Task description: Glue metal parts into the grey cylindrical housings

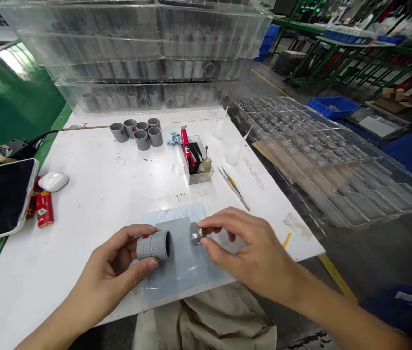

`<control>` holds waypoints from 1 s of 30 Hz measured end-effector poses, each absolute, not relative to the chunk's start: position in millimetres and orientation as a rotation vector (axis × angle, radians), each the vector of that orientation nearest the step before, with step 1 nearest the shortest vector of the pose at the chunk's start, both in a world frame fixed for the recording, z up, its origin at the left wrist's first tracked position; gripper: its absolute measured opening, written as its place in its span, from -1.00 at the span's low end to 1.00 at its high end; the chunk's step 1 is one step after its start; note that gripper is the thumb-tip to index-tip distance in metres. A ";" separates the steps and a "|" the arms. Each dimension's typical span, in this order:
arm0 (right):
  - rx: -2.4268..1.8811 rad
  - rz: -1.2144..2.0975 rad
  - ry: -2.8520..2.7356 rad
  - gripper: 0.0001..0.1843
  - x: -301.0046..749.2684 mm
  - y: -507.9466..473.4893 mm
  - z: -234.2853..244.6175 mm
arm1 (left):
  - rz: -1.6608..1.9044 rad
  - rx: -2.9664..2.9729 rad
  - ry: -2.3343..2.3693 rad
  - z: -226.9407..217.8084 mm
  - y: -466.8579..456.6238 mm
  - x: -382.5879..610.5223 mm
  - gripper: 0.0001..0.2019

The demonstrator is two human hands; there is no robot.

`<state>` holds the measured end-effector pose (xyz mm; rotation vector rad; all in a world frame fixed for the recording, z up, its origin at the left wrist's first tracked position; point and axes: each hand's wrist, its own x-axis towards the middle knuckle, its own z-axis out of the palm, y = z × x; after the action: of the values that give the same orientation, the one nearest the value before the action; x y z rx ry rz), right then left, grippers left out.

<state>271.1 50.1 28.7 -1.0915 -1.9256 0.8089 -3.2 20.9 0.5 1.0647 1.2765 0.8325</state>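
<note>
My left hand (118, 267) is closed round a grey cylinder (153, 244) with a small red mark; it lies on its side, its dark open end facing right. Across from that opening, my right hand (242, 243) pinches a small round metal part (196, 234) between thumb and fingertips. A gap separates the part from the cylinder. Both hands are above a pale blue sheet (191, 277) at the front of the white table. What the metal part is exactly, I cannot make out.
Several grey cylinders (141, 139) stand at the back. Tweezers (233, 187) lie near a clear box (200, 177) holding a red-handled tool (186, 146). Stacked clear trays (107, 92) rise behind; another tray (351, 180) is at right. A phone (4, 194) sits left.
</note>
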 end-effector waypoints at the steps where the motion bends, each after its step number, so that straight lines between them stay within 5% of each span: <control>1: -1.058 0.869 -1.851 -0.74 261.5 47.7 25.2 | 0.846 1.055 1.281 1.6 20.5 -2.4 -0.63; 30: -0.905 1.076 -1.591 -0.76 230.9 40.8 -3.9 | 0.868 1.057 1.165 -0.2 20.5 -6.2 -0.67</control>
<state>230.9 40.8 -3.9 -0.9050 -1.5912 1.0757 -6.2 20.5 -0.2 1.0573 1.1651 0.8680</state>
